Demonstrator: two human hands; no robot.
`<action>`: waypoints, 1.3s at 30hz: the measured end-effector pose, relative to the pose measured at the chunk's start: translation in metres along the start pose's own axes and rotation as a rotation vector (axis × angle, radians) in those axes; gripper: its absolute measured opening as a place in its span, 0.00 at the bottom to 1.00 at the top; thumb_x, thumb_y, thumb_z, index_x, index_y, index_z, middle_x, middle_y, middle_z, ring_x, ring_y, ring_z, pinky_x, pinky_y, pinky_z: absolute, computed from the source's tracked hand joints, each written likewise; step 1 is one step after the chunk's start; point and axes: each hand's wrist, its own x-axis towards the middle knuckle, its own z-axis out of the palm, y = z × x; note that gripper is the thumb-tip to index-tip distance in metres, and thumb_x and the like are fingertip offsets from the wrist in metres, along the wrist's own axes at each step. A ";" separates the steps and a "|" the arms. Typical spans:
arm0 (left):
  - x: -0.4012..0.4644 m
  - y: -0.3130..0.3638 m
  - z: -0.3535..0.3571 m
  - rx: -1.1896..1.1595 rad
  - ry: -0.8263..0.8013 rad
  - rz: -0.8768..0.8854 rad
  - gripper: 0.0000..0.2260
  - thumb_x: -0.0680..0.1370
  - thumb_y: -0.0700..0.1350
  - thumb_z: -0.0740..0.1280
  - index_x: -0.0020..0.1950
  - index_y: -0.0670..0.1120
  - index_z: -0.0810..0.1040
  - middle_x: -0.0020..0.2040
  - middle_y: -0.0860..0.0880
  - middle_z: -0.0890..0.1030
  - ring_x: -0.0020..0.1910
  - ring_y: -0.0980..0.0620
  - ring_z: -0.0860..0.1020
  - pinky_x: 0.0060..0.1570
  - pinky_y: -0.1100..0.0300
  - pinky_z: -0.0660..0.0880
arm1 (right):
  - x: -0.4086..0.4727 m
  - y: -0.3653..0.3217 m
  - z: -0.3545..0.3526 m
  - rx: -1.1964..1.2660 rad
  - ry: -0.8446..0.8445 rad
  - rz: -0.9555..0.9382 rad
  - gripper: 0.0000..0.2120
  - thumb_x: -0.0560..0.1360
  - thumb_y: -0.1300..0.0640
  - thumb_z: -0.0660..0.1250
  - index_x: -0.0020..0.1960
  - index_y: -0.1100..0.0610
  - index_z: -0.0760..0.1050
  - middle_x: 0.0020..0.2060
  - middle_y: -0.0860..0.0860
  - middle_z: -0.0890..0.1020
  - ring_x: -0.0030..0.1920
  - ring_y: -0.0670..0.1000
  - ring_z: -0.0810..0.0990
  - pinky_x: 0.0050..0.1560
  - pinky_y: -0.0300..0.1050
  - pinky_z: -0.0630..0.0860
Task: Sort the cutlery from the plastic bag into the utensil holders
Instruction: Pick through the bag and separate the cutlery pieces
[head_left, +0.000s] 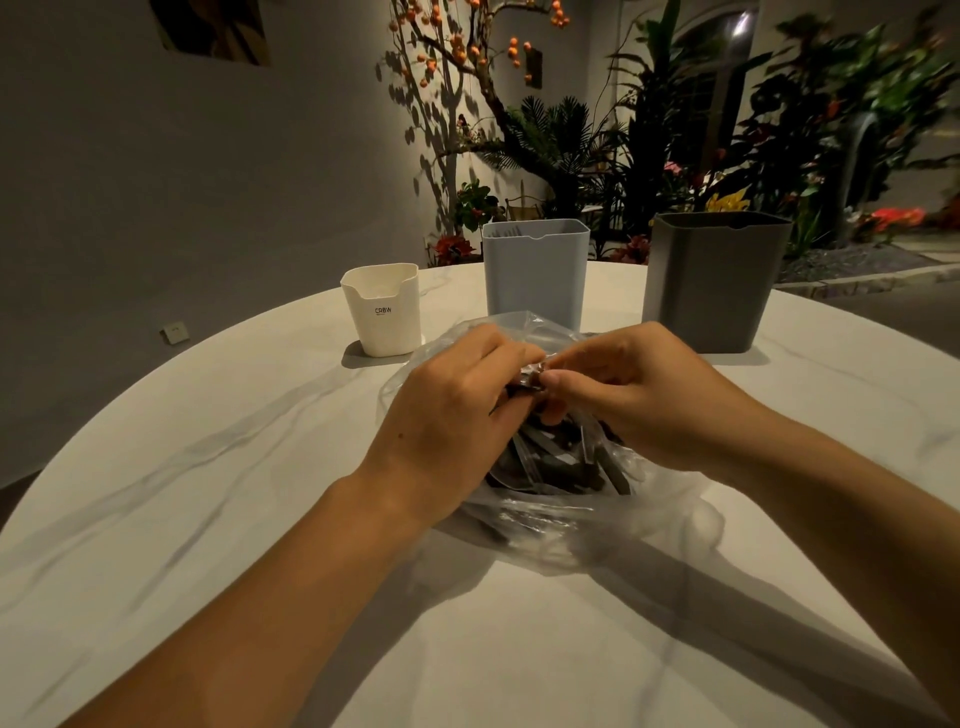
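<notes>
Plastic bag (587, 525), hands (540, 384) pinching its top

Three holders bar the far side of the round white marble table (208, 519): a short cream plastic holder (384, 317) at 11 o'clock, a tall pale-blue holder (535, 275) at 12, touching the crumpled clear plastic bag (613, 525), and a tall dark-grey holder (711, 286) at 1. Gaps separate them. Bare tabletop lies open from 7 to 10 o'clock and at 3.

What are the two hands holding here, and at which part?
Both the left hand and the right hand pinch the gathered top of the clear plastic bag between their fingertips. The cutlery inside is not gripped.
</notes>
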 end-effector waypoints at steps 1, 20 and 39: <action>0.000 0.000 0.000 -0.010 0.012 0.003 0.12 0.75 0.45 0.74 0.57 0.44 0.82 0.51 0.47 0.83 0.48 0.53 0.79 0.56 0.68 0.71 | 0.000 0.001 0.000 0.002 -0.004 -0.002 0.10 0.77 0.49 0.66 0.55 0.48 0.83 0.42 0.43 0.86 0.45 0.40 0.84 0.49 0.38 0.82; 0.011 -0.003 -0.005 -0.038 0.274 -0.047 0.11 0.76 0.51 0.71 0.49 0.43 0.83 0.54 0.42 0.79 0.55 0.51 0.73 0.53 0.63 0.75 | 0.003 0.004 0.005 0.203 0.220 -0.132 0.07 0.79 0.54 0.66 0.52 0.53 0.82 0.44 0.47 0.85 0.45 0.45 0.84 0.43 0.38 0.81; 0.022 0.009 -0.026 -0.702 0.435 -0.574 0.01 0.84 0.44 0.60 0.55 0.48 0.70 0.46 0.50 0.84 0.46 0.56 0.85 0.44 0.61 0.82 | 0.004 0.005 0.008 0.259 0.303 -0.023 0.04 0.77 0.58 0.69 0.50 0.56 0.80 0.39 0.50 0.84 0.39 0.46 0.85 0.39 0.38 0.81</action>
